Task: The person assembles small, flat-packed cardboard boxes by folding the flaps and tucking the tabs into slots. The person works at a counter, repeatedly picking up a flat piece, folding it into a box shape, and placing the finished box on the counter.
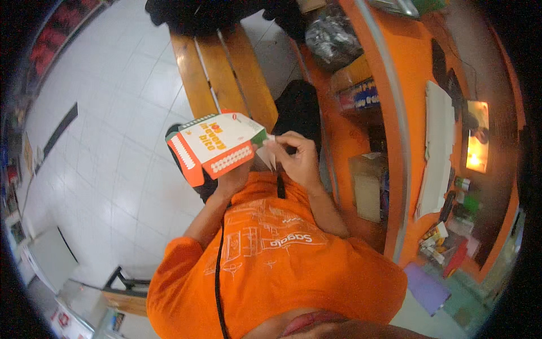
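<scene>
A partly folded cardboard food box (226,121), white with orange and green sides and printed lettering, is held in front of my body. My left hand (236,178) supports it from below and grips it by the near side; its fingers are mostly hidden under the card. At the box's right end, my right hand (297,160) pinches a pale flap next to the green edge, thumb and fingers closed together. A white pointed piece of card hangs below that pinch.
Beyond the box stands a slatted wooden bench (226,73) with dark cloth at its far end. To my right, an orange counter (403,107) carries a stack of flat white card (436,152). Its lower shelf holds a grey plastic bag (334,37) and cardboard boxes (368,189).
</scene>
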A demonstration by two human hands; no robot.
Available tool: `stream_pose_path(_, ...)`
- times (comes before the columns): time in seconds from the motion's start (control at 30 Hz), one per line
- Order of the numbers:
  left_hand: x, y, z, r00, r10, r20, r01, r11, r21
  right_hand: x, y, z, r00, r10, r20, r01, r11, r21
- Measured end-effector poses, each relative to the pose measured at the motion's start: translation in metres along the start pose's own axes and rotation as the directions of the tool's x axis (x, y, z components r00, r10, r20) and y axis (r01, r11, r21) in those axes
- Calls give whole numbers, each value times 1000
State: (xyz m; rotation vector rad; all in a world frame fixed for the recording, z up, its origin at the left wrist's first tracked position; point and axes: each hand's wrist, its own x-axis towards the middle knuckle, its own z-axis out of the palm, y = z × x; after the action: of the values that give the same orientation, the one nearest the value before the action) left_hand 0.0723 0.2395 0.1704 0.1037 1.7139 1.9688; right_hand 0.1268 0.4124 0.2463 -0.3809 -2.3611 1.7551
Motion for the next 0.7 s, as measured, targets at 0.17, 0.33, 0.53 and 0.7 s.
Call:
stream_pose_path(0.17, -2, -1, 0, 1000, -25, -12, 25, 999, -38, 6, 0, 6, 999, -44, -6, 43, 997, -66)
stream_pose_path(0.33, -3, -3, 1, 999, -38, 2, 38, 998, -43, 9, -4, 9, 999, -42, 30, 43, 999, -32)
stream_pose_path(0.53, -4, -5, 2, 999, -39, 17, 39, 998, -41, 11, -6, 10, 997, -74, 33, 78, 990, -121)
stream_pose_path(0.7, 3, -3, -3, 999, -39, 32, 40, 998, -41, 16, -12, 1, 997, -73, 38, 77, 991, -114)
